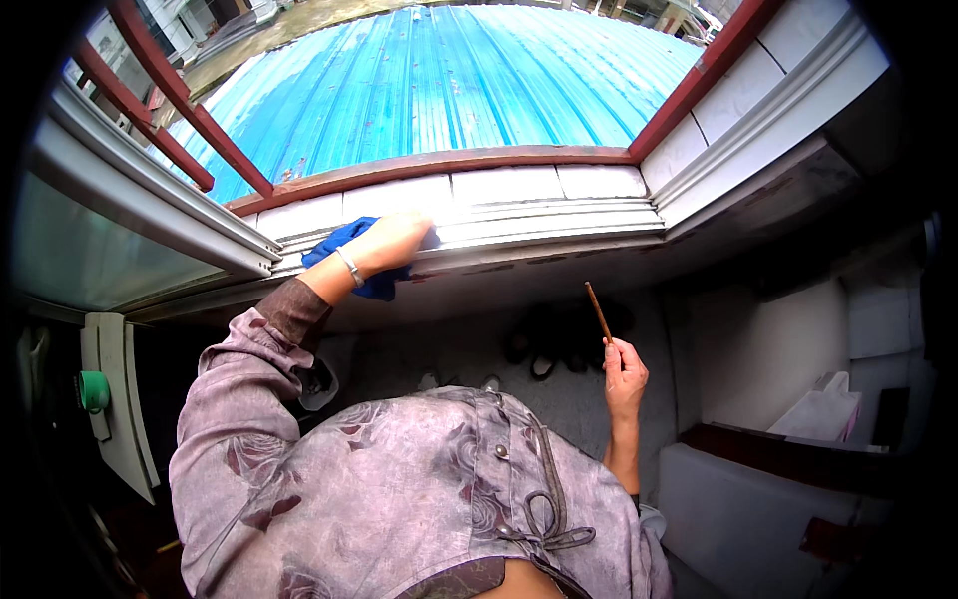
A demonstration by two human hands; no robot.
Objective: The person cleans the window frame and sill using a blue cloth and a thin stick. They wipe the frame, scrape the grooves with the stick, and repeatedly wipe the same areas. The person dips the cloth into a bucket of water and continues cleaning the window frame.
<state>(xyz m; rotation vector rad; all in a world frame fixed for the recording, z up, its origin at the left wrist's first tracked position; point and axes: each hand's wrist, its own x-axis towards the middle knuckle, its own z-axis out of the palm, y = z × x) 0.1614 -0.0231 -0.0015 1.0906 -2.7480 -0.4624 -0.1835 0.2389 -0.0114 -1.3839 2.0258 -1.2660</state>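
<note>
My left hand (393, 241) presses a bunched blue cloth (374, 285) onto the white sliding-window track (539, 223). Part of the cloth hangs over the inner edge of the sill, and the hand covers the rest. A metal bracelet (349, 266) circles that wrist. Lower down at the right, my right hand (626, 376) grips the end of a thin brown stick (597, 311), apparently wooden. The stick points up toward the window and touches nothing else. To the left of the cloth stands the frame of a glass sash (172, 187).
Red metal bars (449, 161) edge the outside of the opening, above a blue corrugated roof (434, 82). A green mug (94, 391) sits on a pale surface at left. Dark shoes (550, 359) lie on the floor below, and a white box-like piece (748, 494) stands at right.
</note>
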